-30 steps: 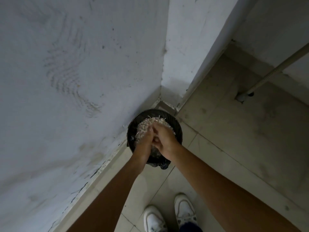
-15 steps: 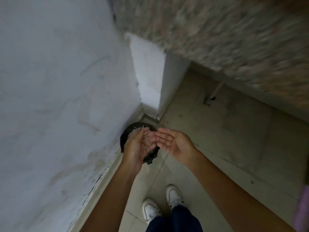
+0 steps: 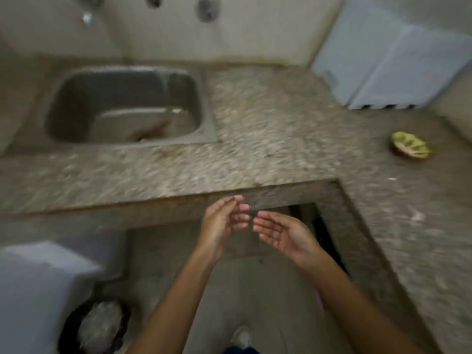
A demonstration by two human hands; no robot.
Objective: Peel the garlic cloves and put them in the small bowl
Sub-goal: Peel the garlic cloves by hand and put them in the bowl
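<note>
- We hold our left hand [image 3: 221, 223] and right hand [image 3: 282, 232] out below the granite counter [image 3: 255, 139] edge — fingers straight and relaxed, palms facing, gripping nothing.
- Our small bowl [image 3: 410, 145] sits on the counter's right wing, well apart from both hands; its contents are too blurred to tell.
- The steel sink [image 3: 127, 106] lies far left; a black bin [image 3: 97, 325] stands on the floor.

sink [image 3: 204, 118]: dull brushed metal | counter [image 3: 255, 139]: speckled stone

left hand [image 3: 222, 221] and right hand [image 3: 283, 232]: both empty, palms facing, fingers relaxed, near counter's [image 3: 255, 139] front edge | sink [image 3: 127, 103]: counter's left part | small bowl [image 3: 410, 148]: near right edge | bin [image 3: 98, 328]: floor, lower left
</note>
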